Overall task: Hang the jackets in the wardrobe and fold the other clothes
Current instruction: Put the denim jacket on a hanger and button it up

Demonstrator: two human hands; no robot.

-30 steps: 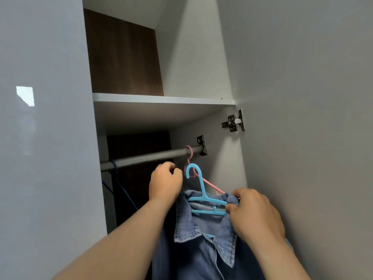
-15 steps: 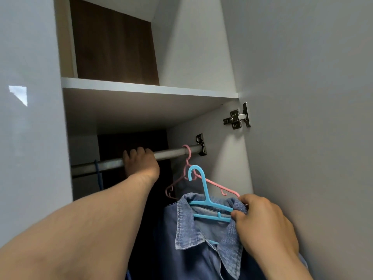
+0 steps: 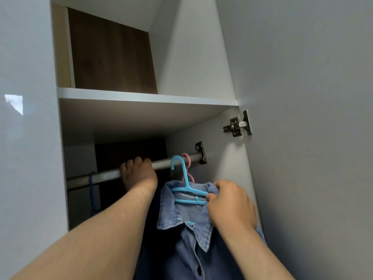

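Your left hand (image 3: pixel 139 174) curled over the wardrobe rail (image 3: pixel 105 175), your right hand (image 3: pixel 230 205) pinching the collar of the denim jacket (image 3: pixel 181 249) on its blue hanger (image 3: pixel 187 187), hook at the rail beside a pink hanger (image 3: pixel 189 161).

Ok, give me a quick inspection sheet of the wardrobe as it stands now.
Surface: white shelf above the metal rail.
Job's things: denim jacket on the blue hanger, its hook at the rail; seated or not, cannot tell.
Clutter: pink hanger and a dark blue hook on the rail.
Grips: left grip curls over the rail; right grip pinches the jacket's collar and hanger arm.
Cables: nothing seen.
Surroundings: open door at right, with its hinge; glossy panel at left.
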